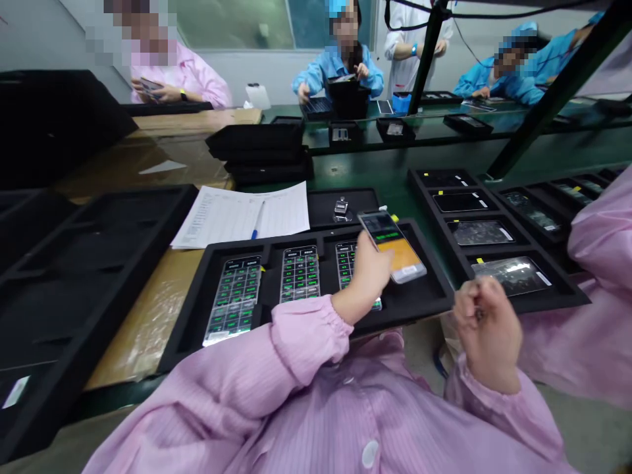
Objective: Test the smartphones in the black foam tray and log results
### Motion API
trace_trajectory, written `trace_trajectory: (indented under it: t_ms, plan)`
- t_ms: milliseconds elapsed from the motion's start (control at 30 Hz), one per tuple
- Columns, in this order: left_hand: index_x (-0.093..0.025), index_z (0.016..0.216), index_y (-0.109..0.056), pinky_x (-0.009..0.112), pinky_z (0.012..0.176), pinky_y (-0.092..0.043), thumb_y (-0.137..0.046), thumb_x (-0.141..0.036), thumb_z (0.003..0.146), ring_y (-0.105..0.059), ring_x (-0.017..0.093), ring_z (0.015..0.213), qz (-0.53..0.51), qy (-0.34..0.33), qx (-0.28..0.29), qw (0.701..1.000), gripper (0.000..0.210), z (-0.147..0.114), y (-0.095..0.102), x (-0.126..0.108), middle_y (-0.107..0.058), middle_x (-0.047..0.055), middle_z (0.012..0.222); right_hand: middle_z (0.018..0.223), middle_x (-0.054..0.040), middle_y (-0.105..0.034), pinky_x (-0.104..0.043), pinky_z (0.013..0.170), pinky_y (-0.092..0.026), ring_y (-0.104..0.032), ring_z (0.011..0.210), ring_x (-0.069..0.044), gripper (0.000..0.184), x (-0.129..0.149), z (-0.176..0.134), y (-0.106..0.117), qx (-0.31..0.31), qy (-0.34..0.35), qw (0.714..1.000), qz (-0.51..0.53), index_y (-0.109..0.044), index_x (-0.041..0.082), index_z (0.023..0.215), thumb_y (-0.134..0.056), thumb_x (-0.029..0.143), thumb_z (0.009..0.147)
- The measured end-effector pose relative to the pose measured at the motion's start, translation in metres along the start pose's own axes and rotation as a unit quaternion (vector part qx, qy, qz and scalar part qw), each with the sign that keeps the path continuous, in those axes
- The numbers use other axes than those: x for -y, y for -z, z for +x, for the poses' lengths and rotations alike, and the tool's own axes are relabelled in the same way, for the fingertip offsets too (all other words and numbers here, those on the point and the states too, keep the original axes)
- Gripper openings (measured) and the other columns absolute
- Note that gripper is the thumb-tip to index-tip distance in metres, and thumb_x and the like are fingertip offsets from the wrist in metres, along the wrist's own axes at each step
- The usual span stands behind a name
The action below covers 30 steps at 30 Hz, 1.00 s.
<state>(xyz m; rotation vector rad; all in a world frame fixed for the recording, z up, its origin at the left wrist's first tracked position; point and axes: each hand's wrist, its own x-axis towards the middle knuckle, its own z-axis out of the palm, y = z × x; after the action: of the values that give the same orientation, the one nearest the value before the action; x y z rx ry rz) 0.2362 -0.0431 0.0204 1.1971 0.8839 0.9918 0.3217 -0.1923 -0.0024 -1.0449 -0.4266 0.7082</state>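
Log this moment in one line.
left hand: holding phone over black tray | right hand: fingers curled, contents unclear | tray: three more phones, screens lit | blue pen: on paper

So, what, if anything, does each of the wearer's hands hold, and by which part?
The left hand holds a phone by its left long edge, a digit across its front. Nothing shows in the right hand.

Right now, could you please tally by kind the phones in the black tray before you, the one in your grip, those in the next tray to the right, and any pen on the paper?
Lit grid-screen phones: 3
Orange-and-green-screen phone in the left hand: 1
Unlit phones: 4
Blue pen: 1
Total: 9
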Motion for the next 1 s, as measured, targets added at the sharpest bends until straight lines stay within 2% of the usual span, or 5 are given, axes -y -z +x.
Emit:
trace_trajectory:
  t_ms: [300,367,633,833,1000]
  plan:
    - [-0.019,0.155,-0.028,0.046,0.123,-0.031,-0.074,-0.023,0.078,-0.026,0.033,0.155,0.076,0.038,0.038,0.996,0.09,-0.026,-0.007,-0.009,-0.032,0.019,0.164,0.069,0.0003,-0.051,-0.017,0.036,-0.017,-0.022,0.045,-0.003,0.03,0.065,0.071,-0.062,0.158,-0.049,0.986,0.036,-0.035,0.019,0.057,-0.061,0.023,0.072]
    - [-0.027,0.158,-0.017,0.046,0.124,-0.028,-0.066,-0.034,0.088,-0.016,0.029,0.158,0.064,-0.015,0.038,0.997,0.086,-0.033,0.023,-0.036,-0.017,0.01,0.171,0.07,0.0009,-0.05,-0.018,0.034,-0.015,-0.021,0.046,-0.004,0.031,0.06,0.098,-0.091,0.191,-0.088,0.977,0.02,-0.033,0.021,0.058,-0.06,0.021,0.072]
    - [-0.029,0.128,-0.054,0.05,0.118,-0.042,-0.071,-0.028,0.079,-0.049,0.03,0.142,-0.045,-0.182,-0.203,0.961,0.052,-0.068,0.181,-0.084,-0.057,0.008,0.144,0.053,0.0028,-0.042,-0.016,0.039,-0.024,-0.031,0.044,-0.004,0.032,-0.025,0.209,-0.166,0.129,-0.109,0.964,-0.204,-0.042,0.02,0.057,-0.05,0.009,0.086]
    - [-0.025,0.123,-0.06,0.057,0.117,-0.04,-0.076,-0.011,0.064,-0.057,0.032,0.132,-0.049,-0.178,-0.335,0.924,0.063,-0.089,0.243,-0.064,-0.064,0.009,0.132,0.067,0.0005,-0.056,-0.021,0.066,-0.05,-0.061,0.064,-0.006,0.04,-0.059,0.233,-0.175,0.118,-0.098,0.94,-0.305,-0.056,0.012,0.063,-0.047,0.025,0.1]
    - [-0.025,0.121,-0.061,0.056,0.116,-0.04,-0.08,-0.018,0.064,-0.058,0.032,0.131,-0.001,-0.141,-0.338,0.931,0.061,-0.086,0.278,-0.051,-0.066,0.009,0.13,0.079,-0.0058,-0.067,-0.034,0.077,-0.057,-0.066,0.078,-0.015,0.043,-0.018,0.213,-0.174,0.122,-0.031,0.925,-0.358,-0.065,0.012,0.075,-0.062,0.049,0.095]
